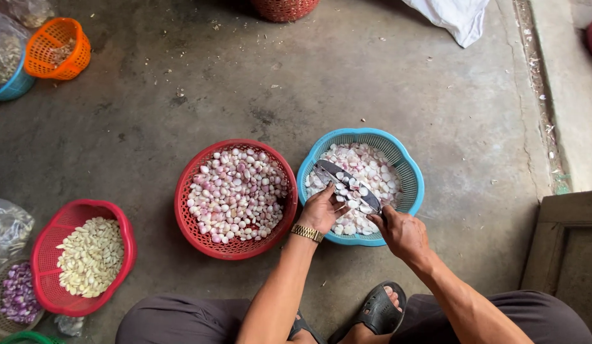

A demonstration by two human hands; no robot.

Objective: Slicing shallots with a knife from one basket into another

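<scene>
Spreading under 2 baskets (235, 248), stained grey concrete floor (181, 83) meets a raised step (573, 95).

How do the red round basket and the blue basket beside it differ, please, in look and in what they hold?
The red round basket has a plain circular rim; the blue basket has a wavy, scalloped rim. The red one holds whole peeled pink-white bulbs and no hand is over it; the blue one holds flatter, paler cut pieces, and the left hand and right hand work a knife over it. Both are perforated plastic and stand on the concrete floor.

Orange basket (57, 48) — perhaps garlic-filled red basket (50, 237)
</scene>
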